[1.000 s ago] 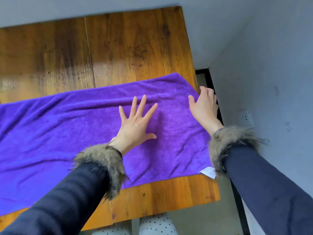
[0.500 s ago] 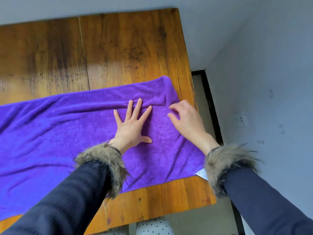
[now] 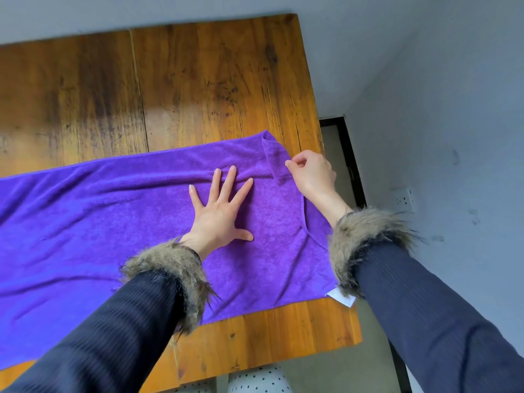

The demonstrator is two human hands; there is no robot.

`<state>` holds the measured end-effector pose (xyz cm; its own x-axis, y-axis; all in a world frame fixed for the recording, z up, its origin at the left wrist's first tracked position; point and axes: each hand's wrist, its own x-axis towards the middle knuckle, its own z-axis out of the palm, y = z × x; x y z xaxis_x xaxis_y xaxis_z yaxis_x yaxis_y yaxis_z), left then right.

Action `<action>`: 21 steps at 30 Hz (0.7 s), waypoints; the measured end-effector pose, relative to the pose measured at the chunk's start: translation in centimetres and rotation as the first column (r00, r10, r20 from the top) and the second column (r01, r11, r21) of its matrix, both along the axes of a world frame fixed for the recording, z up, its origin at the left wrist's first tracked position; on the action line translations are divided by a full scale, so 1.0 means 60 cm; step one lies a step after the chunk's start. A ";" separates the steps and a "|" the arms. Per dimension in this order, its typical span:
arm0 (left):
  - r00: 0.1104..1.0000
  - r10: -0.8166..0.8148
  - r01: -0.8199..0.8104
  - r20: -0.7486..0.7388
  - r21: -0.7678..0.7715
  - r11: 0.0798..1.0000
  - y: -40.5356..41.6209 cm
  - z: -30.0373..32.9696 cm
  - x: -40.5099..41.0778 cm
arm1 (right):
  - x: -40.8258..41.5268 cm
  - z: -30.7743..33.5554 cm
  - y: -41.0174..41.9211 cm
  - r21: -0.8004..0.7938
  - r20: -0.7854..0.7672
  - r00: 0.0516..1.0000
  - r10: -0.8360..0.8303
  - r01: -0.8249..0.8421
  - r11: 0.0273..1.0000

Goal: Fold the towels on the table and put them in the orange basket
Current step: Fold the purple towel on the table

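Towel [image 3: 113,217] corner now folded under pinching right fingers [image 3: 292,163]

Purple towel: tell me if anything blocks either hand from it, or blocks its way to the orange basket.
Nothing blocks the hands: the left hand presses flat on the purple towel and the right hand pinches its far right edge. The basket is out of view, so that path cannot be judged.

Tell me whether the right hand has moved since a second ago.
Yes. The right hand came in from the table's right edge onto the purple towel, toward the flat left hand, and now pinches the towel's turned-over end.
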<state>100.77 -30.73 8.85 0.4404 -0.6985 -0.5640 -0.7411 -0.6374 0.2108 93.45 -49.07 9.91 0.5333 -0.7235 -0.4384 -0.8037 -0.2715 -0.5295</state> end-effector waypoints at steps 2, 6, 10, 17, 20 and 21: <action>1.000 0.004 -0.004 -0.001 -0.004 1.000 0.001 -0.001 0.000 | 0.001 0.002 -0.002 -0.048 -0.007 1.000 0.003 -0.003 0.999; 1.000 0.008 -0.008 0.002 -0.007 1.000 0.001 -0.002 0.000 | -0.010 0.006 -0.022 -0.115 0.041 0.999 0.018 -0.013 0.993; 1.000 0.015 -0.015 -0.005 -0.005 1.000 0.000 -0.001 -0.001 | -0.005 0.001 -0.035 0.022 0.134 0.987 0.083 -0.087 0.996; 1.000 0.009 -0.009 0.002 0.014 1.000 -0.002 0.001 -0.001 | 0.031 0.003 -0.031 -0.144 0.045 0.902 0.430 -0.420 0.896; 1.000 0.011 -0.011 -0.003 0.010 1.000 -0.001 -0.001 -0.001 | 0.033 0.015 -0.049 -0.206 0.006 0.916 0.402 -0.392 0.896; 1.000 0.013 -0.013 -0.008 0.007 1.000 0.000 0.000 -0.001 | 0.032 0.021 -0.058 -0.225 -0.015 0.925 0.380 -0.373 0.900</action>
<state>100.72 -30.73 8.84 0.4449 -0.6887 -0.5725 -0.7312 -0.6484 0.2118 95.39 -52.58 11.19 0.7950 -0.5421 -0.2723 -0.6037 -0.6627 -0.4431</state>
